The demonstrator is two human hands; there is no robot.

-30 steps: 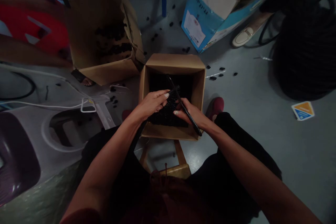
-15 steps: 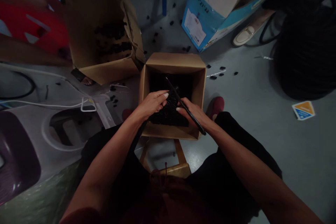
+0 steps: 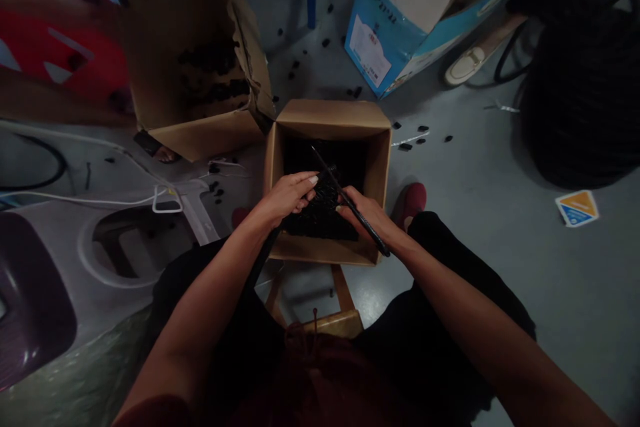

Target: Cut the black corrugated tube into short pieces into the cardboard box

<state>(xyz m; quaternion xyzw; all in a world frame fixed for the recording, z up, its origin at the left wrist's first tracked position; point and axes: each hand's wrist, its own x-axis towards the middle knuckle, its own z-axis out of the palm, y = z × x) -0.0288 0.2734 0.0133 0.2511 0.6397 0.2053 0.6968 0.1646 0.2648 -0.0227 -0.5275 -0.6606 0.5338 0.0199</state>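
Fingers (image 3: 300,188) of our left hand (image 3: 285,199) curl over a dark bristly bundle (image 3: 323,220); our right hand (image 3: 363,208) grips a thin black rod (image 3: 373,233). Both hover over an open cardboard box (image 3: 325,250) on a grey floor (image 3: 475,267) strewn with black bits (image 3: 405,146).

A thin straight black rod (image 3: 325,165) slants across the open cardboard box (image 3: 327,115), its tip past the near right corner, above a dark ribbed mass of black pieces (image 3: 320,221) near the box's near wall.
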